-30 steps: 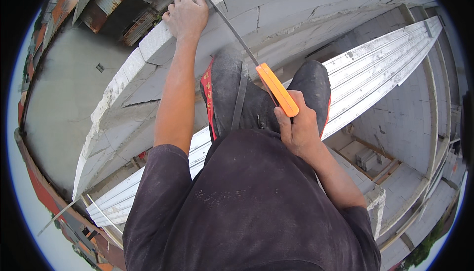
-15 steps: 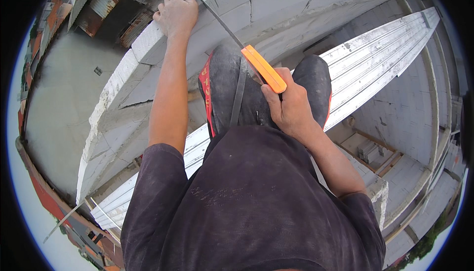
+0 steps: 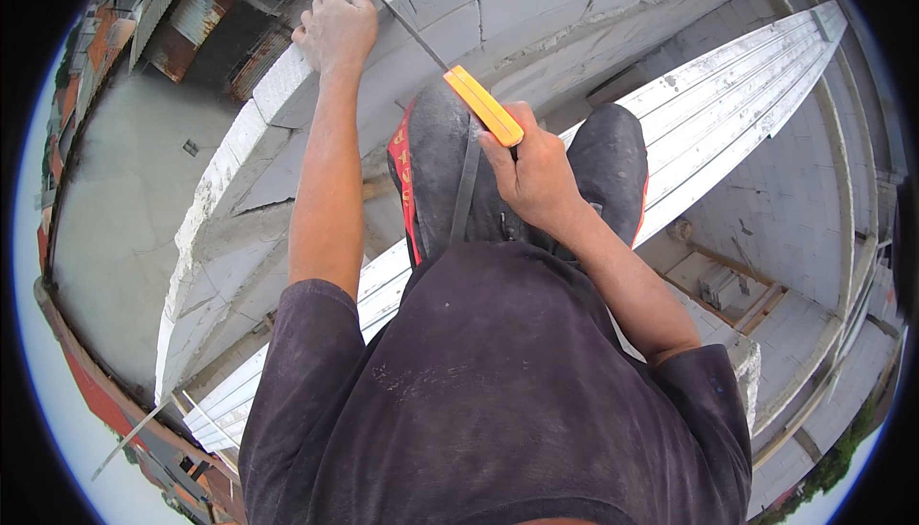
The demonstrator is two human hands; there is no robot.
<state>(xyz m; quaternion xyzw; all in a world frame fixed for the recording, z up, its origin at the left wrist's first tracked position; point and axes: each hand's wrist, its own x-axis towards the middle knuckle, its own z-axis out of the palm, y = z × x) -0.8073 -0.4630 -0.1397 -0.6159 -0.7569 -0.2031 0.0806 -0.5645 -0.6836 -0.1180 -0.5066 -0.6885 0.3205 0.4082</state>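
In my right hand (image 3: pixel 539 178) is a hand saw with an orange handle (image 3: pixel 481 104), my fingers closed round the grip. Its long thin blade (image 3: pixel 406 29) slants up and left across the top of the pale block wall (image 3: pixel 450 35). Only the flat of the blade near the handle shows clearly; its far end reaches the upper picture edge. Just left of the blade, my left hand (image 3: pixel 339 29) grips the top edge of a white block (image 3: pixel 283 85), fingers curled over it. My bent knees, in dusty dark trousers, face the wall.
Beneath me a ribbed metal plank (image 3: pixel 708 113) runs diagonally from lower left to upper right. To the right, lower down, are block walls and a wooden frame (image 3: pixel 756 310). Beyond the wall at left lies a grey slab (image 3: pixel 124 200) far below, beside rusty metal sheets (image 3: pixel 196 22).
The saw and my right hand have shifted up and left, sliding the blade further across the wall. My left hand keeps its place on the block.
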